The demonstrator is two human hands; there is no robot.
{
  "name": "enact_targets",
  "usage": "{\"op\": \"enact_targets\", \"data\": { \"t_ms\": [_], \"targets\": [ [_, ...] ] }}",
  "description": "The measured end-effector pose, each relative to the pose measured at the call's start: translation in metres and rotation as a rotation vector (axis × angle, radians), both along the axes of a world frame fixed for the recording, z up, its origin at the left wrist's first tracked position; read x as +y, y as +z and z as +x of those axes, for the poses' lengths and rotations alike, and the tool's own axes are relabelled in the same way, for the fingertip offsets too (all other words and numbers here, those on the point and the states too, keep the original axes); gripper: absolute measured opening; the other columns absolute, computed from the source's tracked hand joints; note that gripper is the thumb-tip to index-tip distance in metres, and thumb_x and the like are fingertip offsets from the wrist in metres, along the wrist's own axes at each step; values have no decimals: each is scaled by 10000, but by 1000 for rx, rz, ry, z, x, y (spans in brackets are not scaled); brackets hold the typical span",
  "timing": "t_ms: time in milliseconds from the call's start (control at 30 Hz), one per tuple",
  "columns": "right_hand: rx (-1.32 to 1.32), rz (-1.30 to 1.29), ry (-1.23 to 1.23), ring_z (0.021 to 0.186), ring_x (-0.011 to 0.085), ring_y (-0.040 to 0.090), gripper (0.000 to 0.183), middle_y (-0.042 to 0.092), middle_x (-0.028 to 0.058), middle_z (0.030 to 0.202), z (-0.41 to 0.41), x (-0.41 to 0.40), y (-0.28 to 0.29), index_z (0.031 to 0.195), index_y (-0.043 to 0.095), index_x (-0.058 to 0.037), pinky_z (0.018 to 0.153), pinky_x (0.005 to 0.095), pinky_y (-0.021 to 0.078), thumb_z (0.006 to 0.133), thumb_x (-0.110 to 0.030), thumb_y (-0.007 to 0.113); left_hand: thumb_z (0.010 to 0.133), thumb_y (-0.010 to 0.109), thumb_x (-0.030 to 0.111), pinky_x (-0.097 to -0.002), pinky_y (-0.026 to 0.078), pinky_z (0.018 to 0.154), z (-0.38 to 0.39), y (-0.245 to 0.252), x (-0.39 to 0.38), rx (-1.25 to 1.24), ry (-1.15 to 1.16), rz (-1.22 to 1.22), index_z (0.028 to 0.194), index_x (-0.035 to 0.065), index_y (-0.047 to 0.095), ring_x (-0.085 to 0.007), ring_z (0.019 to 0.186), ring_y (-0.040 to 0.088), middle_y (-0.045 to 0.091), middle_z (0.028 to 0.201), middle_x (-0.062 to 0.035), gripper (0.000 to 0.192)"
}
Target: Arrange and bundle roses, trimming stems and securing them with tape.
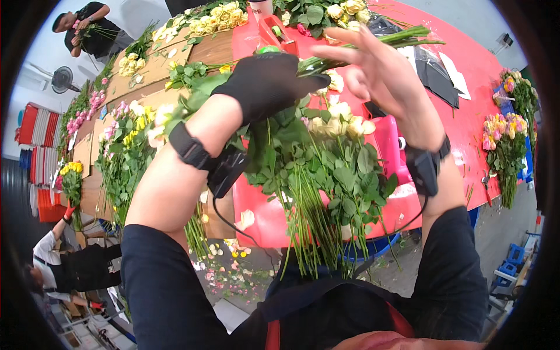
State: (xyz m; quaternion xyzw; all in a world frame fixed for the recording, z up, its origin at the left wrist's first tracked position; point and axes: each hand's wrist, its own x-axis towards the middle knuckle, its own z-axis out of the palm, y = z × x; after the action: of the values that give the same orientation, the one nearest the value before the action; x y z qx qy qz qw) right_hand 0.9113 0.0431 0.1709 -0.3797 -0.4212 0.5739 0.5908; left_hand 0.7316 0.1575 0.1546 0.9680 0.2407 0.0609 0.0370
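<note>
My left hand, in a black glove, is closed around a bunch of green flower stems whose cut ends point to the upper right. Blurred leaves and pale blooms of that bunch lie to the left of the glove. My bare right hand is raised beside the stems, fingers spread and blurred; whether it touches them I cannot tell. Below both hands, cream roses with long leafy stems lie on the red tabletop, stem ends over the near edge.
A red tape dispenser and a cup stand at the back. A pink plastic object is right of the roses. Black plastic and red-handled cutters lie to the right. Several rose bunches line the left; two other people work there.
</note>
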Motion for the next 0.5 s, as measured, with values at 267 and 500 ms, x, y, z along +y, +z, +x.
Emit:
{"op": "enact_targets", "data": {
  "t_ms": [267,500],
  "targets": [
    [-555,58,-355,881,94,571,284,649,58,997,7,-147,-66,1038,645,1,755,244,473,765,-49,708,940,330,568,-296,420,628,-4,41,-109,154,-272,-977,820,13,621,-123,626,461,528,658,-33,638],
    [-475,284,-86,999,106,491,607,513,32,1207,18,-201,-59,1270,458,-9,845,262,431,776,-264,704,977,248,504,-351,419,613,24,42,-186,319,-501,-1076,856,26,529,-193,590,467,497,656,-85,567]
  ]
}}
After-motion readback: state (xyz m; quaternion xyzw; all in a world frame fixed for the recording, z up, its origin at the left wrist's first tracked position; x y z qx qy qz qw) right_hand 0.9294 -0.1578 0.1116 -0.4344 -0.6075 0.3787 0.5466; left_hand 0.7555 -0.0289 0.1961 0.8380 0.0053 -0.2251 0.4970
